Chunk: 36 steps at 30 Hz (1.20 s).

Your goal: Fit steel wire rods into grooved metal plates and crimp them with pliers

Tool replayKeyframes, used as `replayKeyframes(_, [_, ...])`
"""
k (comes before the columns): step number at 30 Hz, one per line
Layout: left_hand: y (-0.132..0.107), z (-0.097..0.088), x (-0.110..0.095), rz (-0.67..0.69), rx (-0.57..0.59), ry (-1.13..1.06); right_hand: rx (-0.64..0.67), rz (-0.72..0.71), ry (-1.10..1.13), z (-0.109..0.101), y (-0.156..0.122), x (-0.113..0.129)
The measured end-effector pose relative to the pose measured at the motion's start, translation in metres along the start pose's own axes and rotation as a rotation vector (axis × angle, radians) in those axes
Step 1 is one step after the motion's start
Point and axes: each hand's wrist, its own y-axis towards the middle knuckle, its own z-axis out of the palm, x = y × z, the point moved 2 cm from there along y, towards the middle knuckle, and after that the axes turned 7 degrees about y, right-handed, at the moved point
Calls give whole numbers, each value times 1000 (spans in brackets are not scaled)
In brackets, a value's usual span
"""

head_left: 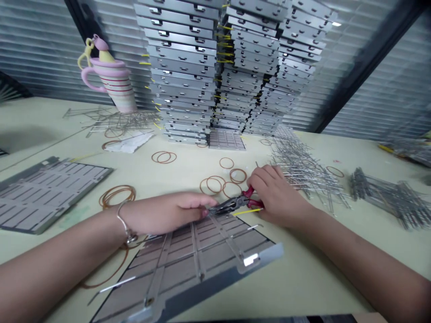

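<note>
A flat panel (215, 251) with a grey, slotted face, a metal edge and clear strips across it lies before me, tilted. My right hand (274, 193) is closed round the red handles of a pair of pliers (232, 205), whose jaws reach the panel's far edge. At that same edge my left hand (175, 211) grips the panel, thumb and fingertips close to the plier tips. What the jaws bite on is too small to make out. A yellow sleeved wire (247, 211) sticks out beneath the pliers, and a white sleeved wire (117, 284) leaves the panel's left side.
Tall stacks of metal panels (183, 72) stand at the back. Another panel (50, 193) lies at left. Orange rings (164, 157) are scattered mid-table. Thin metal rods (299, 161) are heaped at right, beside a bundle of rods (390, 195). A striped cup (114, 83) stands back left.
</note>
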Motion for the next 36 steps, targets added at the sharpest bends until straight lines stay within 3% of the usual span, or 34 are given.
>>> replayKeyframes(4, [-3,1,0,53,-20,35,16,10,-43,0,1,3])
replayKeyframes(12, [-5,3,3,-19,-5,48,45,55,-50,-3,-1,2])
replayKeyframes(17, [-3,4,1,4,-23,24,35,35,-53,-7,-1,3])
replayKeyframes(20, [-3,2,2,3,-46,11,22,68,-88,-11,-4,-9])
replayKeyframes(23, [-3,1,2,29,-13,-14,-20,197,-164,-19,-9,-28])
replayKeyframes(25, [-3,0,2,42,-15,0,-58,233,-109,-23,-10,-32])
replayKeyframes(29, [-2,0,1,64,-6,32,-29,143,94,-23,-8,-11])
replayKeyframes(32, [-2,-1,0,70,17,51,39,99,94,-17,-6,6])
replayKeyframes(36, [-2,-1,0,64,36,71,85,106,70,-10,-6,6])
